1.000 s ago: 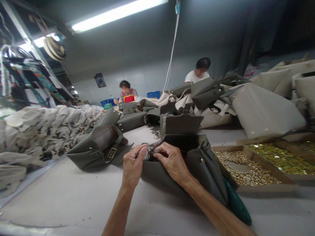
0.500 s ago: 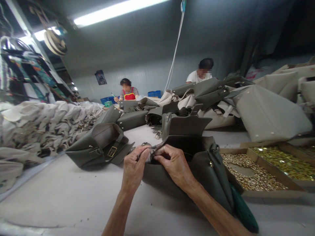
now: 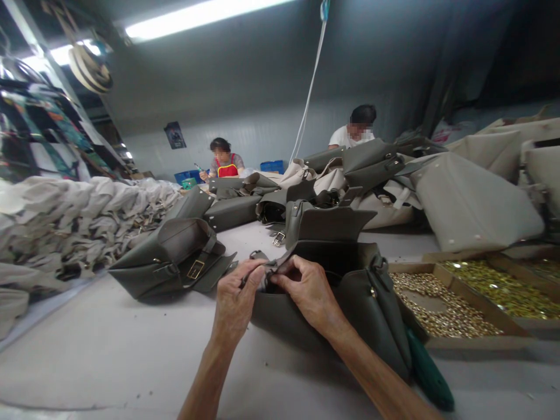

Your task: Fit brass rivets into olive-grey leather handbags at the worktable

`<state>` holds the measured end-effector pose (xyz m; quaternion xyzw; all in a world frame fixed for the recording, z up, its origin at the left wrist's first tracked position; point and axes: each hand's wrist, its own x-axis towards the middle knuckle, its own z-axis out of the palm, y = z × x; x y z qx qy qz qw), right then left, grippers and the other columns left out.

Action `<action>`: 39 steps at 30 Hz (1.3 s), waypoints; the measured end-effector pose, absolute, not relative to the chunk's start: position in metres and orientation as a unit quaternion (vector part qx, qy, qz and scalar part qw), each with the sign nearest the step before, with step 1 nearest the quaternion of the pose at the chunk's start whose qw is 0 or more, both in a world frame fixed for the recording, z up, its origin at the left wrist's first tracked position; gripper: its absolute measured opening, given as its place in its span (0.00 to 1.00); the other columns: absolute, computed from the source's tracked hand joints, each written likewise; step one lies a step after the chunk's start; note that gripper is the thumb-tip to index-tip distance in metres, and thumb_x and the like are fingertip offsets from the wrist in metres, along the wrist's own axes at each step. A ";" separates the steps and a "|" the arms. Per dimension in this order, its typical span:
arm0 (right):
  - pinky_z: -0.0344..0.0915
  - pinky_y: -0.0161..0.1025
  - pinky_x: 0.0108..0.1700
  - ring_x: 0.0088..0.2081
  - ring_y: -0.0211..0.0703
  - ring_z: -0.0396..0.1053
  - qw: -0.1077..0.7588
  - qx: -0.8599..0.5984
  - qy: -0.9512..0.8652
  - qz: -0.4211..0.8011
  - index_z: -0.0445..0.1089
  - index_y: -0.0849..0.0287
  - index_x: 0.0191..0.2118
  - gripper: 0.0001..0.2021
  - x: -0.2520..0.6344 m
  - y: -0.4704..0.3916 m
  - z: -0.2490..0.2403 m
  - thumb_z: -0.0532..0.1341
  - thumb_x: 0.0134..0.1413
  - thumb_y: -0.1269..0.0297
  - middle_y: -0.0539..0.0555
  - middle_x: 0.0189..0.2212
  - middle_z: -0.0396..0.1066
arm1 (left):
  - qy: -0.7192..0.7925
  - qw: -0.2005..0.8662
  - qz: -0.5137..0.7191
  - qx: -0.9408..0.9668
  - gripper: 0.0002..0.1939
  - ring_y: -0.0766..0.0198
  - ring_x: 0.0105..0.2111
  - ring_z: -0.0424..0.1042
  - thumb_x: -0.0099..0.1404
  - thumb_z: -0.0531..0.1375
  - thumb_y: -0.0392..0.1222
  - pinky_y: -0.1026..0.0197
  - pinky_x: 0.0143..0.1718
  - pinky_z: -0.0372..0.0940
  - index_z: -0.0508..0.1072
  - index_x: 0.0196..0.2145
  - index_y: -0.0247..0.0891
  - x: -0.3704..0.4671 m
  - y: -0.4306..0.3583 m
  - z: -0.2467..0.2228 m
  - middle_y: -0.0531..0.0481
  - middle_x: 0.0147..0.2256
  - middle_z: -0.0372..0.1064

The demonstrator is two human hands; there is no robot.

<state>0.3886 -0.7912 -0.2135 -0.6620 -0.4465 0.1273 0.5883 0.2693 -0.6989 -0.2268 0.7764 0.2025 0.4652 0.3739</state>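
Observation:
A dark grey-green handbag (image 3: 280,312) stands open on the table in front of me, its flap (image 3: 335,224) raised at the back. My left hand (image 3: 238,289) pinches the bag's left upper edge between thumb and fingers. At the same edge, slightly to the right, my right hand (image 3: 308,289) has thumb and fingertips pressed together on the material. What lies between the fingertips is too small and covered to make out. A tool with a dark green handle (image 3: 431,370) sticks out from beside the bag's right side.
Another dark handbag (image 3: 168,262) with a gold buckle sits to the left. Cardboard trays of small gold metal parts (image 3: 455,303) stand at right. Dark and beige bags (image 3: 476,198) are heaped behind, grey pieces (image 3: 87,216) at left. Two people (image 3: 225,160) sit across the table.
Both hands stay at the same edge of the handbag, with hardly any finger movement. The whole view has shifted slightly.

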 end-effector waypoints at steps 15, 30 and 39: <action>0.56 0.32 0.30 0.25 0.35 0.63 0.571 -0.703 -0.410 0.110 0.63 0.60 0.23 0.10 0.380 -0.789 -0.212 0.66 0.45 0.67 0.46 0.21 0.67 | 0.227 0.379 0.461 0.770 0.12 0.66 0.40 0.72 0.65 0.57 0.49 0.69 0.43 0.63 0.76 0.38 0.41 0.269 -0.703 -0.226 0.54 0.38 0.75; 0.61 0.30 0.27 0.27 0.37 0.67 0.601 -0.658 -0.426 0.154 0.69 0.62 0.28 0.08 0.397 -0.778 -0.226 0.64 0.46 0.62 0.49 0.23 0.70 | 0.232 0.315 0.455 0.800 0.11 0.61 0.42 0.70 0.60 0.59 0.43 0.62 0.47 0.63 0.71 0.42 0.40 0.275 -0.715 -0.223 0.51 0.40 0.72; 0.67 0.36 0.37 0.32 0.41 0.72 0.573 -0.665 -0.469 0.098 0.68 0.61 0.31 0.04 0.398 -0.800 -0.198 0.58 0.48 0.74 0.53 0.29 0.73 | 0.338 0.310 0.498 0.736 0.13 0.56 0.36 0.69 0.59 0.58 0.47 0.55 0.41 0.63 0.65 0.39 0.37 0.289 -0.714 -0.226 0.47 0.34 0.69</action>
